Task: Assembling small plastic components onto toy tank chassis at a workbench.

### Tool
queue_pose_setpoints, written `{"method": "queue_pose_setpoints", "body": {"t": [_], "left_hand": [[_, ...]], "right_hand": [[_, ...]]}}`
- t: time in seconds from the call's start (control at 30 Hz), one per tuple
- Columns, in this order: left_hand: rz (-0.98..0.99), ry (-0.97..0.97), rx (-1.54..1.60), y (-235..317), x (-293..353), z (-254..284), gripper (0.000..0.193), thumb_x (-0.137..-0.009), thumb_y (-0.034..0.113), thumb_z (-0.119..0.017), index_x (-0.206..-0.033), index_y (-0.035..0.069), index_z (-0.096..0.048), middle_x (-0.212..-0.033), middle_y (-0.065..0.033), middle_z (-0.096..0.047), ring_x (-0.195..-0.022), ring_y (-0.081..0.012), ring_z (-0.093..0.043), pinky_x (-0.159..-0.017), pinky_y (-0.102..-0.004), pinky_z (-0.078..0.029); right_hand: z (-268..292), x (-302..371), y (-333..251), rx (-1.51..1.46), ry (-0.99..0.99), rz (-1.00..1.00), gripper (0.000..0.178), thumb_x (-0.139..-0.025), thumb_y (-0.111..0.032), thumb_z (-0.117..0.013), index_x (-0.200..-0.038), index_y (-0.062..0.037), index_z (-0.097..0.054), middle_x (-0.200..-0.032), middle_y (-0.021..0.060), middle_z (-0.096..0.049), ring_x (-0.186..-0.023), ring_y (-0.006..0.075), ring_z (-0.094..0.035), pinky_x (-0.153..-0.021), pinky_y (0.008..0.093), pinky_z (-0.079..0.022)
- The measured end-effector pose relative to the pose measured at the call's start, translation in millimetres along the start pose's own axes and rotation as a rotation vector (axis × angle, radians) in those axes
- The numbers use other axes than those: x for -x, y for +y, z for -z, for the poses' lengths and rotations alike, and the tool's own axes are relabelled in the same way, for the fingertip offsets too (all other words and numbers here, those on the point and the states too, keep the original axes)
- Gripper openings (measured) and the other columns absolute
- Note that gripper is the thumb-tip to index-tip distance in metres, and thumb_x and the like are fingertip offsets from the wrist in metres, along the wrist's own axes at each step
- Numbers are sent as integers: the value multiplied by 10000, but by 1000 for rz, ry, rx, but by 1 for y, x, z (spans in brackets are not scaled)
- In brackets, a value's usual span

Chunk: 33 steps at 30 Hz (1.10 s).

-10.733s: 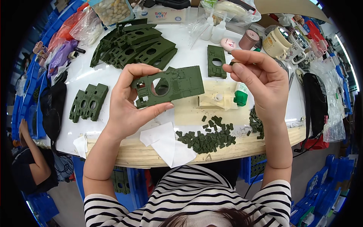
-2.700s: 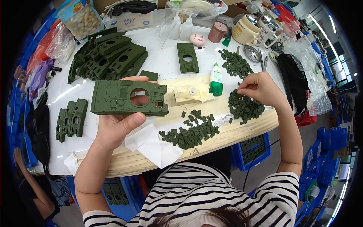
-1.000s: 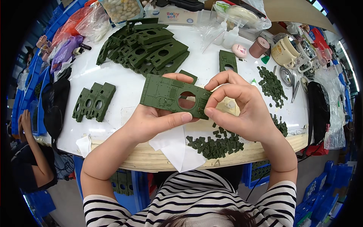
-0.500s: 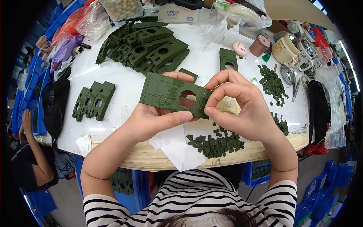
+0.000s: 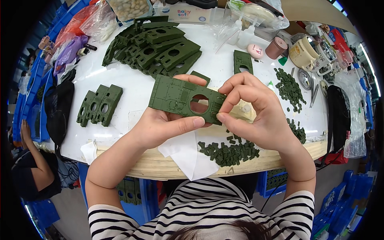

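A dark green plastic model-vehicle hull plate [image 5: 170,94], with a large round hole near its right end, is held up over the table's front half. My left hand [image 5: 160,127] is closed around it, thumb along the near edge below the hole and fingers behind. My right hand [image 5: 258,112] pinches at the plate's right end with thumb and fingertips; whether a small piece is between them is hidden. Below lies a heap of small green pieces [image 5: 231,154]. Behind my right fingers a pale yellowish block [image 5: 245,112] partly shows.
A stack of similar green plates [image 5: 150,52] lies at the back, three more [image 5: 100,107] at left, one [image 5: 243,62] behind my right hand. More small pieces [image 5: 289,88] lie at right, near tweezers [image 5: 315,95] and a mug [image 5: 302,54]. White paper [image 5: 191,158] overhangs the front edge.
The plate has turned very slightly between my hands, which keep their hold. At far left, another person's hand has shifted a little lower.
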<state>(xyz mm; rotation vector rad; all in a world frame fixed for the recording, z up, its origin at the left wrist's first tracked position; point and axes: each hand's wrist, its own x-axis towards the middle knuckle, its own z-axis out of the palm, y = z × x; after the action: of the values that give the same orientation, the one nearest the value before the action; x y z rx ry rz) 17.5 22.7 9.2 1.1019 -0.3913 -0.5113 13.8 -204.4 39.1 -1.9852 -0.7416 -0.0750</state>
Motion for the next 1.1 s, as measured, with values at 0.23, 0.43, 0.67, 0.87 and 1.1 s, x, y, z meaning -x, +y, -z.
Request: {"method": "queue_pose_setpoints", "body": {"t": [0.23, 0.43, 0.67, 0.87, 1.1], "left_hand": [[-1, 1, 27, 2, 0, 1, 582, -849, -34, -661, -1350, 41, -374, -1246, -158, -547, -1114, -247, -604, -926, -419, -560], [-20, 16, 32, 6, 0, 2, 576, -853, -31, -656, -1350, 45, -375, -1255, -150, -543, -1129, -242, -595, -943, -408, -550], [-64, 44, -135, 4, 4, 0, 596, -824, -13, -699, -1334, 61, -400, -1232, -86, -533, -1114, -167, -590, -850, -291, -561], [-44, 42, -204, 5, 5, 0, 589, -817, -3, -713, -1326, 66, -425, -1256, -38, -480, -1110, -141, -580, -805, -254, -557], [-63, 43, -211, 3, 6, 0, 592, -819, 1, -711, -1331, 68, -420, -1220, -40, -507, -1098, -130, -581, -801, -247, -554]], "right_hand": [[-1, -2, 1, -56, 16, 28, 117, -748, -100, -741, -811, -62, -650, -976, 99, -589, -962, 233, -585, -843, 344, -451], [0, -2, -4, 258, 109, 238, 192, -697, -96, -786, -850, -73, -674, -991, 87, -588, -952, 259, -533, -807, 352, -433], [-5, 0, -5, 302, 138, 242, 158, -693, -61, -769, -799, -78, -653, -981, 64, -565, -928, 260, -503, -777, 351, -420], [-6, 0, -7, 302, 122, 211, 163, -684, -48, -766, -766, -72, -627, -983, 62, -556, -941, 263, -492, -777, 358, -421], [-6, 0, -8, 332, 120, 236, 176, -670, -36, -769, -765, -69, -624, -988, 63, -556, -942, 272, -495, -784, 367, -424]]}}
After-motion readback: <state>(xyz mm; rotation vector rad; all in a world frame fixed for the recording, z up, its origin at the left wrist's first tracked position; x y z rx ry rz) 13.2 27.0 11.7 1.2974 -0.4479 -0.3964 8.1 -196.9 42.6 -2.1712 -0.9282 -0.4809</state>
